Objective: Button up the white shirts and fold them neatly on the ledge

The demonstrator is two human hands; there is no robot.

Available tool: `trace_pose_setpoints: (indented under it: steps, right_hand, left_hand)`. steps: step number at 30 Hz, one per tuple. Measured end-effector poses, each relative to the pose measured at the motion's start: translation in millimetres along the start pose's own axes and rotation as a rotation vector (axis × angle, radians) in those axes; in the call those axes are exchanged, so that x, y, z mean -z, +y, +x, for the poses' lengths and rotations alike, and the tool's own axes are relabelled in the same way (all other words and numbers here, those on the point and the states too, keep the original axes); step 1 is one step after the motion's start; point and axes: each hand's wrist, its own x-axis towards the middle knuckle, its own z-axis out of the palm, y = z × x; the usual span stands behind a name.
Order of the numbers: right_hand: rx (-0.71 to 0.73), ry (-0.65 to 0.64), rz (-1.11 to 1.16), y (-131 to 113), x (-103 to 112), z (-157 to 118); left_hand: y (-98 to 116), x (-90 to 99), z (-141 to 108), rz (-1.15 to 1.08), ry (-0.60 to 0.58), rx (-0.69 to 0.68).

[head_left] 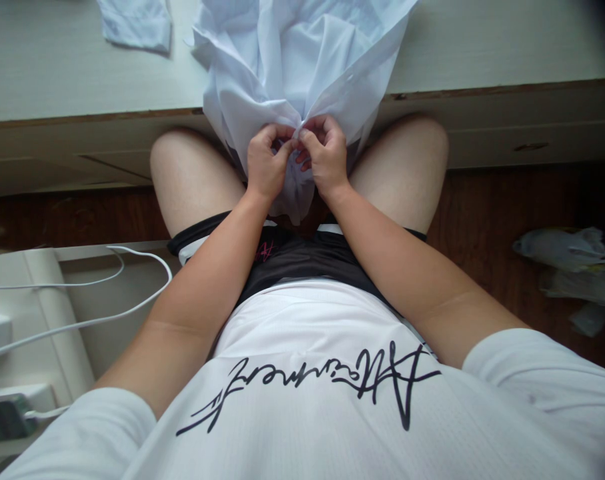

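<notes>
A white garment hangs over the front edge of the pale table and down between my knees, its cloth gathered in folds where my hands meet. My left hand pinches the gathered cloth between thumb and forefinger. Right beside it, my right hand pinches the same spot, its thumb close to the left fingertips. Some cloth hangs below both hands. Whatever small part lies between the fingertips is hidden.
On the pale table, another piece of white cloth lies at the back left. A white cable loops over the light-coloured unit at left. Clear plastic bags rest on the wooden floor at right.
</notes>
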Motion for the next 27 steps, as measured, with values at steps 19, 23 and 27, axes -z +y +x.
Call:
trace_pose_setpoints:
  steps: [19, 23, 27]
  right_hand:
    - [0.083, 0.036, 0.026, 14, -2, 4]
    - [0.085, 0.056, -0.016, 5, -4, 1]
    - [0.136, 0.076, -0.104, -12, -6, -6]
  left_hand:
    - [3, 1.3, 1, -0.117, 0.014, 0.049]
    - [9, 2.9, 1, -0.11, 0.046, 0.081]
    - [11, 4.2, 2, -0.114, 0.074, 0.113]
